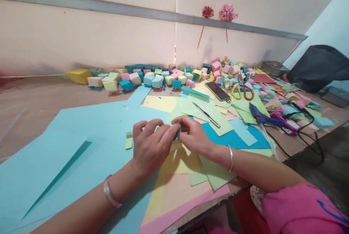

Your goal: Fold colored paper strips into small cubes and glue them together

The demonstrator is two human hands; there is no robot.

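Note:
Above the paper-covered table, my left hand (155,145) and my right hand (192,134) meet, fingertips pinched on a small piece of blue paper (178,130). Most of that piece is hidden behind the fingers, so its shape is hard to tell. Under my left hand lies a large light blue sheet (106,125) with a slit whose edge lifts. Two small green paper pieces (129,141) rest on it, left of my left hand. Beyond my right hand, a pen (206,115) lies on green sheets.
Many small paper boxes (157,82) line the wall. At the right are a phone (217,91), scissors (242,92), a blue glue gun (265,117) and its black cable (317,143). Two paper flowers (228,13) are fixed to the wall rail. The table's front edge runs below my right forearm.

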